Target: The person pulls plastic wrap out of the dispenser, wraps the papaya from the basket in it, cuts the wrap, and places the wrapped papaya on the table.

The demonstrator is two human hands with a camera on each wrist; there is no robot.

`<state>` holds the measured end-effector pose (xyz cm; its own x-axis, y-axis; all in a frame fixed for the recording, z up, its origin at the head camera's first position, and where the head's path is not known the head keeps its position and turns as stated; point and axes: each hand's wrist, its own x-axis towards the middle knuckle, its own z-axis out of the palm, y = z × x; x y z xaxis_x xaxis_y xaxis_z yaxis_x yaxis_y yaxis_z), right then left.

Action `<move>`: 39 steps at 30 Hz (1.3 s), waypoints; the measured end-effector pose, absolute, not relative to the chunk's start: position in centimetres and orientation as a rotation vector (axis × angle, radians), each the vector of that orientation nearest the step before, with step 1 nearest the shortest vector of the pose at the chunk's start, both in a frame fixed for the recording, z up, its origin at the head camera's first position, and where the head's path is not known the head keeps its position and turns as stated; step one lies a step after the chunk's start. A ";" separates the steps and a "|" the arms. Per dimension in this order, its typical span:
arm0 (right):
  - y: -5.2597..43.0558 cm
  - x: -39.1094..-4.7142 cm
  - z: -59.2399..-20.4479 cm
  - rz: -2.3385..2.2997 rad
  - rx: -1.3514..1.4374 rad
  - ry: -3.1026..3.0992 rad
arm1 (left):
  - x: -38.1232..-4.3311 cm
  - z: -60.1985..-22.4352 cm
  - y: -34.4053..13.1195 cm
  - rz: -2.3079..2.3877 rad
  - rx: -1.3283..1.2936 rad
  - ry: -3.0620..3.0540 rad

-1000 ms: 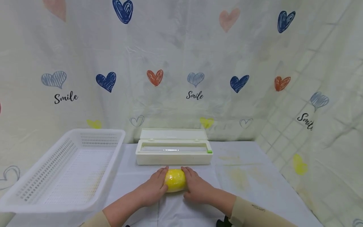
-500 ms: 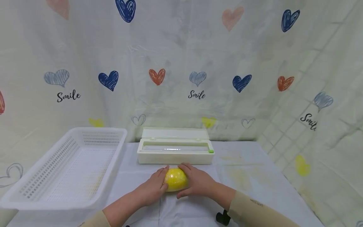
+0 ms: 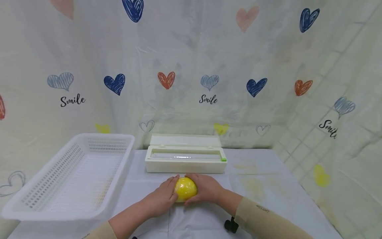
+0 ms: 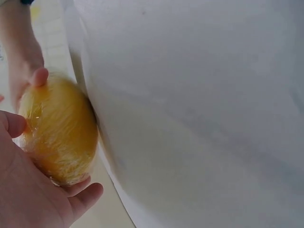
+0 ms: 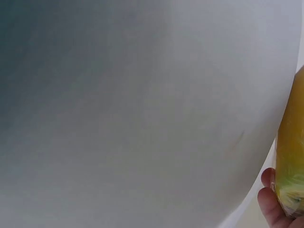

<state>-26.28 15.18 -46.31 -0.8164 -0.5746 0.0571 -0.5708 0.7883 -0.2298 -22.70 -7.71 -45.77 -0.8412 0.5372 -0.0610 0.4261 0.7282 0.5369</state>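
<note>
A yellow oval fruit [image 3: 186, 188] wrapped in clear film sits on the cloth-covered table; its exact kind is not plain. My left hand [image 3: 161, 198] holds its left side, thumb in front and fingers behind. Around its right side curve the fingers and thumb of my right hand [image 3: 207, 190]. Glossy wrinkled film shows on the fruit [image 4: 64, 128] in the left wrist view, with the left hand [image 4: 31, 190] below and the right hand [image 4: 28, 71] above. Only part of the fruit [image 5: 292, 147] appears in the right wrist view, beside some fingertips [image 5: 270, 202].
Behind the hands stands a white film dispenser box [image 3: 185, 166], lid raised, a roll [image 3: 185, 155] inside and a green piece [image 3: 223, 159] at its right end. A white perforated basket [image 3: 126, 166] stands at left. A heart-printed curtain [image 3: 185, 49] hangs behind.
The right hand has lifted slightly off the fruit's side and closed round it again, its thumb spread lower in front. The fruit has turned a little. The left hand stays against it.
</note>
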 end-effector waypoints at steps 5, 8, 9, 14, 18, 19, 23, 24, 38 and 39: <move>15.0 -26.3 -46.0 -0.397 -0.921 2.924 | -22.7 -45.5 -7.9 0.763 0.793 2.723; 15.1 -26.4 -45.8 -0.380 -0.908 2.905 | -23.0 -45.5 -8.0 0.805 0.783 2.702; 15.1 -26.4 -45.7 -0.375 -0.905 2.898 | -23.1 -45.6 -8.1 0.825 0.769 2.692; 15.4 -26.2 -45.4 -0.413 -0.878 2.858 | -23.8 -45.5 -8.6 0.888 0.711 2.670; 15.9 -25.9 -45.0 -0.494 -0.884 2.836 | -24.0 -45.6 -8.8 0.949 0.693 2.647; 16.1 -25.8 -44.9 -0.507 -0.889 2.833 | -24.1 -45.6 -8.9 0.967 0.695 2.642; 16.8 -25.4 -45.0 -0.566 -0.867 2.819 | -24.0 -45.8 -9.3 0.969 0.745 2.686; 17.0 -25.3 -45.0 -0.582 -0.852 2.815 | -24.0 -45.7 -9.3 0.958 0.759 2.699; 19.1 -24.2 -44.8 -0.666 -0.797 2.830 | -23.7 -45.5 -10.0 0.945 0.810 2.672; 19.2 -24.1 -44.8 -0.663 -0.799 2.835 | -23.6 -45.5 -10.0 0.944 0.810 2.670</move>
